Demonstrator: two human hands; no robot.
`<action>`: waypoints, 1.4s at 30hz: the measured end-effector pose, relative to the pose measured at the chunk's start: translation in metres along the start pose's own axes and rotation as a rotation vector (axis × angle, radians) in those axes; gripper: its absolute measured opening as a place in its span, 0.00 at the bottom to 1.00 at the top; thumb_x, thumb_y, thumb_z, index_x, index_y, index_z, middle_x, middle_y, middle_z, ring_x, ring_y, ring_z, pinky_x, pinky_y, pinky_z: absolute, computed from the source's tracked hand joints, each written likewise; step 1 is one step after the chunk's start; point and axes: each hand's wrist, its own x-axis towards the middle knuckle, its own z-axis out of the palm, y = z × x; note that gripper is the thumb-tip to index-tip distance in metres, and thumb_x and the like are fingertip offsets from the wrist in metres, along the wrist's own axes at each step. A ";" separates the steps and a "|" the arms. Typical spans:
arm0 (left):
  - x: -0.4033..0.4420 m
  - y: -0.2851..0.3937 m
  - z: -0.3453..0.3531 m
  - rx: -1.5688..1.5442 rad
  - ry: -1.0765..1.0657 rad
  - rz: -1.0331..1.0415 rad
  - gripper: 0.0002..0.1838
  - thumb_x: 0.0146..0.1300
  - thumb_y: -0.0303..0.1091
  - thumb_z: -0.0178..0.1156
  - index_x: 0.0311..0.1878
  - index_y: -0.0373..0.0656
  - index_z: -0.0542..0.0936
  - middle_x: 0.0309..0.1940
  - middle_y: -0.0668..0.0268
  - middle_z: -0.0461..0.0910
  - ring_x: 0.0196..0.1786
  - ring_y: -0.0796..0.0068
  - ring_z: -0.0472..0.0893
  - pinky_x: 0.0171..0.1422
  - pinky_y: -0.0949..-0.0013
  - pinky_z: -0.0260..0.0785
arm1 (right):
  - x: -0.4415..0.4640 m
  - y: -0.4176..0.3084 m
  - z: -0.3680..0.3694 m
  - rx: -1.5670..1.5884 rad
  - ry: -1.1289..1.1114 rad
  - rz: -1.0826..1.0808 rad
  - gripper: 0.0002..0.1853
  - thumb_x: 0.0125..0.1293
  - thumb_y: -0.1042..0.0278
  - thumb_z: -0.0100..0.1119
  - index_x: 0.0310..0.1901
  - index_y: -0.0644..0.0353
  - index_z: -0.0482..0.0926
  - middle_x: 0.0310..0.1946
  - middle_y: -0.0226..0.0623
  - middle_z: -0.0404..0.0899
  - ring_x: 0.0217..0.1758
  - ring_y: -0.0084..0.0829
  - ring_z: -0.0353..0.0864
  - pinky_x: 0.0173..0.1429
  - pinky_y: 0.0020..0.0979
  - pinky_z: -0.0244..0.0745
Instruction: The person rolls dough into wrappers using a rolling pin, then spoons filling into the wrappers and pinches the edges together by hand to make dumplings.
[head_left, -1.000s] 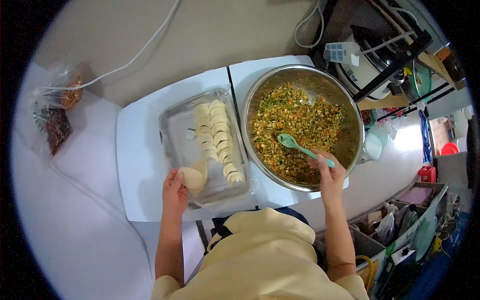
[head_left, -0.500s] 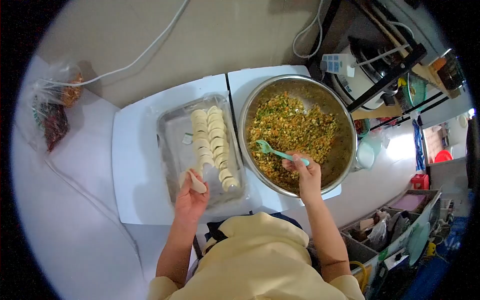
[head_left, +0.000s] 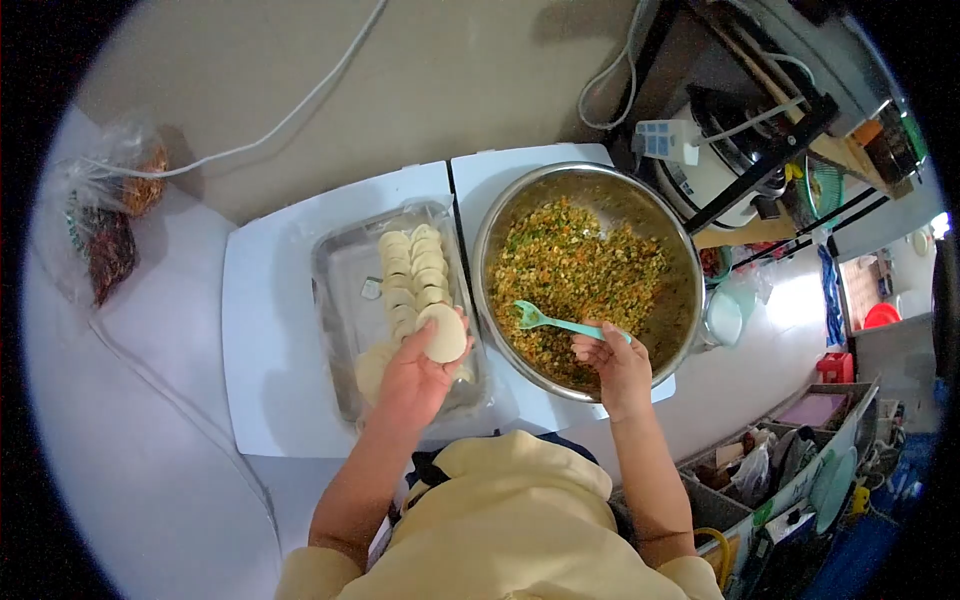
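My left hand [head_left: 413, 385] holds a round dumpling wrapper [head_left: 446, 333] above the front part of a metal tray [head_left: 335, 330]. Two rows of pale dumpling wrappers [head_left: 428, 262] overlap in the tray, partly hidden by that hand. More pale dough [head_left: 372, 372] lies just left of my fingers. A teal spoon [head_left: 570, 325] is gripped by its handle end in my right hand [head_left: 622, 375]. The spoon's head touches the chopped filling [head_left: 580, 270], orange, green and yellow, inside a big steel bowl [head_left: 693, 300].
Clear plastic bags [head_left: 115, 210] with food hang at the left. An electric cooker [head_left: 705, 180] stands on a dark rack behind the bowl. Grey bins [head_left: 715, 490] with assorted items sit at the lower right. A white cable [head_left: 300, 105] runs along the wall.
My left hand has moved right and up, turning the wrapper to face the camera. The pale dough at the tray's front left is now visible. The spoon has shifted slightly down.
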 end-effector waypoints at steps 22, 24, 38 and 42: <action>0.044 -0.052 0.075 0.139 -0.286 -0.354 0.22 0.74 0.39 0.37 0.62 0.31 0.62 0.61 0.47 0.67 0.64 0.50 0.68 0.70 0.51 0.58 | -0.062 -0.018 -0.027 -1.168 -0.344 -1.015 0.23 0.54 0.75 0.61 0.54 0.62 0.75 0.45 0.48 0.78 0.45 0.46 0.79 0.49 0.38 0.75; 0.048 -0.056 0.075 0.197 -0.279 -0.336 0.23 0.74 0.39 0.36 0.61 0.30 0.62 0.59 0.45 0.68 0.63 0.50 0.68 0.70 0.51 0.59 | -0.059 -0.011 -0.029 -1.284 -0.389 -1.107 0.23 0.55 0.73 0.60 0.55 0.61 0.73 0.45 0.47 0.78 0.46 0.44 0.79 0.48 0.38 0.76; 0.055 -0.062 0.068 0.006 -0.267 -0.412 0.21 0.71 0.34 0.43 0.61 0.31 0.63 0.61 0.50 0.67 0.64 0.52 0.68 0.70 0.53 0.60 | -0.067 -0.024 -0.036 -0.691 -0.178 -0.777 0.14 0.63 0.74 0.51 0.49 0.66 0.78 0.41 0.47 0.80 0.43 0.40 0.79 0.49 0.35 0.73; 0.056 -0.061 0.065 0.028 -0.330 -0.453 0.23 0.70 0.36 0.45 0.63 0.31 0.62 0.61 0.49 0.67 0.64 0.51 0.68 0.70 0.54 0.61 | -0.066 -0.021 -0.044 -0.521 -0.110 -0.744 0.16 0.67 0.68 0.50 0.51 0.70 0.76 0.40 0.44 0.78 0.44 0.33 0.77 0.50 0.33 0.71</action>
